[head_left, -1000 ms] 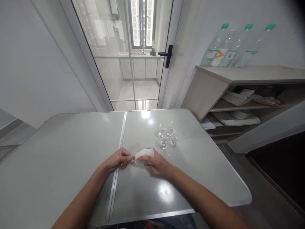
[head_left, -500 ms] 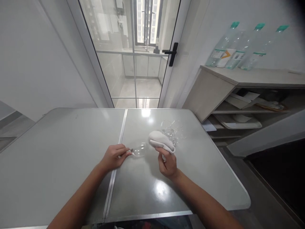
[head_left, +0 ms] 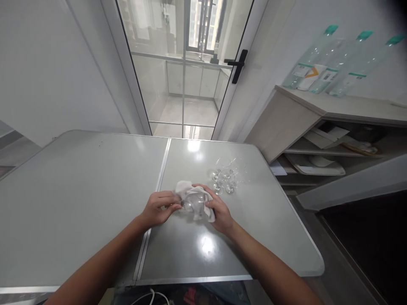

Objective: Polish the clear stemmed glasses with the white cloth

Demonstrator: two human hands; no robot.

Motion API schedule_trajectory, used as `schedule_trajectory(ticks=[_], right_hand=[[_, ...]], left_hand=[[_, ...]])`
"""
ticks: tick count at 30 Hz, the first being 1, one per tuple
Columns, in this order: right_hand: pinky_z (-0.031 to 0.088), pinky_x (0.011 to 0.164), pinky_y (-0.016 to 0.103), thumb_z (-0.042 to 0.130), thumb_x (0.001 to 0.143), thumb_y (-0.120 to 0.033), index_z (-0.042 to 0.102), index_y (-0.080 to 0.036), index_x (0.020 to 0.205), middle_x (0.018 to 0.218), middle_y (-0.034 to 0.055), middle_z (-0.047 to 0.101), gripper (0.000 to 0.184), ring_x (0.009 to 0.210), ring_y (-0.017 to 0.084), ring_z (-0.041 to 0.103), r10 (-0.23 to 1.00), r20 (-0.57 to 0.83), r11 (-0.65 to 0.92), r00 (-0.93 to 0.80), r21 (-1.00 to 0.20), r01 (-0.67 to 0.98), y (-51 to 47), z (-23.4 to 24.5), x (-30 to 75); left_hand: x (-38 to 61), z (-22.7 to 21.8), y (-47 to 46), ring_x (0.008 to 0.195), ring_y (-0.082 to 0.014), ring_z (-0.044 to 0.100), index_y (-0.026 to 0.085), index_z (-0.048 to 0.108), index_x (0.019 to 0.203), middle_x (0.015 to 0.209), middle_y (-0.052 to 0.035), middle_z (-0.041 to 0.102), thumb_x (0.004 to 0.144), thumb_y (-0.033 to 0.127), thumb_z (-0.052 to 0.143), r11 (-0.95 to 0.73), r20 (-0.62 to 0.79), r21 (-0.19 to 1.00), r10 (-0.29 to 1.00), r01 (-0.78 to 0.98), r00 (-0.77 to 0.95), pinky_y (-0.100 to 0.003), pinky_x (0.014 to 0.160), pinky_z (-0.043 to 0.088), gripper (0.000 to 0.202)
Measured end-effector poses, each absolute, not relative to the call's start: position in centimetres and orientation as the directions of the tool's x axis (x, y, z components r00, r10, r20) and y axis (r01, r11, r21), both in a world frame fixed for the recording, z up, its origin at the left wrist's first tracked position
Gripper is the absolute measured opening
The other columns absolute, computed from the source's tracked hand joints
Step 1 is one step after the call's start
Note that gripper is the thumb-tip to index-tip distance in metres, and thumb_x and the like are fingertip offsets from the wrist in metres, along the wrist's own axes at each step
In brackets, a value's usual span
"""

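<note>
My left hand is closed on the stem end of a clear wine glass that lies sideways just above the grey table. My right hand is closed on a white cloth and cups it under and around the glass bowl. Both hands meet near the table's middle seam. Several more clear wine glasses stand in a cluster just beyond my right hand.
A wooden shelf unit stands at the right, with three clear plastic bottles on top and papers on its shelves. A glass door with a black handle is behind the table. Cables show below the table's near edge.
My right hand had lifted the cloth away from the glass half a second ago; it has now come back and wraps the cloth round the bowl. My left hand kept hold of the stem.
</note>
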State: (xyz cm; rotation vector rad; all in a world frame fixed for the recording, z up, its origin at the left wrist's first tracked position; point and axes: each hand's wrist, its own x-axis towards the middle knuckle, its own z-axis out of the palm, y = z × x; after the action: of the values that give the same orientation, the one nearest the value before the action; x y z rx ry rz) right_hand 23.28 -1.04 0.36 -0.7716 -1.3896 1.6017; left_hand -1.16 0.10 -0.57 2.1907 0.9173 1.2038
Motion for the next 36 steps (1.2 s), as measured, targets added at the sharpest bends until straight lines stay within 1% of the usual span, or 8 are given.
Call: schedule_trajectory(ticks=[5, 9, 12, 17, 24, 30, 33, 36], right_hand=[[0.047, 0.11, 0.05, 0.04, 0.092, -0.016, 0.037, -0.025, 0.156, 0.157, 0.0103, 0.048, 0.064, 0.141, 0.03, 0.049, 0.918, 0.356, 0.371, -0.174, -0.926, 0.064, -1.6, -1.0, 23.5], [0.017, 0.126, 0.064, 0.046, 0.088, -0.007, 0.039, -0.028, 0.155, 0.157, 0.0084, 0.049, 0.071, 0.151, 0.031, 0.037, 0.56, 0.539, 0.804, -0.629, -0.536, 0.256, -1.1, -0.4, 23.4], [0.012, 0.126, 0.065, 0.049, 0.09, -0.01, 0.047, -0.021, 0.15, 0.149, 0.013, 0.057, 0.061, 0.145, 0.032, 0.045, 0.631, 0.441, 0.767, -0.638, -0.479, 0.427, -0.9, 0.4, 22.8], [0.051, 0.091, 0.038, 0.047, 0.102, -0.033, 0.073, -0.021, 0.108, 0.097, 0.006, 0.074, 0.029, 0.091, 0.022, 0.067, 0.894, 0.224, 0.373, -0.387, -0.852, 0.368, -0.7, 0.5, 22.8], [0.05, 0.081, 0.031, 0.057, 0.097, -0.046, 0.074, -0.019, 0.108, 0.107, 0.0068, 0.074, 0.034, 0.094, 0.023, 0.066, 0.978, -0.099, -0.145, -0.186, -0.957, -0.252, 0.1, 0.1, 23.0], [0.04, 0.113, 0.044, 0.045, 0.104, -0.034, 0.058, -0.028, 0.141, 0.144, 0.0075, 0.061, 0.04, 0.137, 0.027, 0.051, 0.932, 0.32, 0.334, -0.172, -0.941, 0.059, -0.6, 0.2, 23.6], [0.03, 0.12, 0.054, 0.053, 0.097, -0.021, 0.067, -0.027, 0.13, 0.133, 0.0082, 0.068, 0.037, 0.139, 0.03, 0.049, 0.721, 0.526, 0.668, -0.452, -0.7, 0.252, -0.4, 0.3, 23.9], [0.043, 0.107, 0.05, 0.058, 0.09, -0.018, 0.074, -0.025, 0.114, 0.102, 0.0069, 0.075, 0.029, 0.106, 0.028, 0.064, 0.744, 0.426, 0.63, -0.514, -0.702, 0.331, 0.0, 0.2, 23.9]], left_hand=[[-0.1, -1.6, 0.2, 0.052, -0.0111, 0.048, 0.016, 0.076, 0.076, 0.058, -0.0001, 0.062, 0.096, 0.037, 0.064, -0.362, 0.36, 0.829, 0.929, 0.426, 0.088, -0.025, 0.051, 0.036, 0.032], [-0.2, -2.4, 0.4, 0.052, -0.0111, 0.05, 0.016, 0.072, 0.072, 0.056, 0.001, 0.058, 0.097, 0.036, 0.061, -0.378, 0.358, 0.751, 0.922, 0.542, 0.148, -0.024, 0.052, 0.037, 0.035], [0.0, -2.2, 0.0, 0.057, -0.0116, 0.052, 0.017, 0.068, 0.073, 0.061, 0.0001, 0.058, 0.098, 0.025, 0.058, -0.626, 0.511, 0.473, 0.768, 0.62, 0.386, -0.024, 0.055, 0.039, 0.028], [0.6, -1.8, -0.7, 0.058, -0.0136, 0.052, 0.017, 0.063, 0.079, 0.063, -0.0002, 0.056, 0.096, 0.018, 0.061, -0.869, 0.626, 0.064, 0.418, 0.491, 0.659, -0.027, 0.055, 0.038, 0.018], [0.9, -2.0, -0.5, 0.056, -0.0116, 0.053, 0.019, 0.072, 0.09, 0.065, -0.0005, 0.063, 0.094, 0.021, 0.066, -0.748, 0.645, 0.499, 0.658, 0.438, 0.389, -0.024, 0.054, 0.04, 0.007], [1.9, -1.3, -0.8, 0.052, -0.0105, 0.049, 0.017, 0.073, 0.071, 0.057, 0.0007, 0.061, 0.098, 0.034, 0.062, -0.346, 0.315, 0.796, 0.937, 0.497, 0.149, -0.023, 0.052, 0.036, 0.033], [1.9, -1.9, -0.9, 0.053, -0.0104, 0.05, 0.017, 0.071, 0.074, 0.059, 0.0006, 0.06, 0.097, 0.029, 0.062, -0.481, 0.409, 0.691, 0.876, 0.54, 0.257, -0.023, 0.054, 0.037, 0.027], [1.6, -2.5, -1.1, 0.056, -0.012, 0.051, 0.017, 0.07, 0.08, 0.063, -0.0009, 0.06, 0.094, 0.02, 0.063, -0.746, 0.582, 0.405, 0.656, 0.528, 0.481, -0.024, 0.054, 0.036, 0.016]])
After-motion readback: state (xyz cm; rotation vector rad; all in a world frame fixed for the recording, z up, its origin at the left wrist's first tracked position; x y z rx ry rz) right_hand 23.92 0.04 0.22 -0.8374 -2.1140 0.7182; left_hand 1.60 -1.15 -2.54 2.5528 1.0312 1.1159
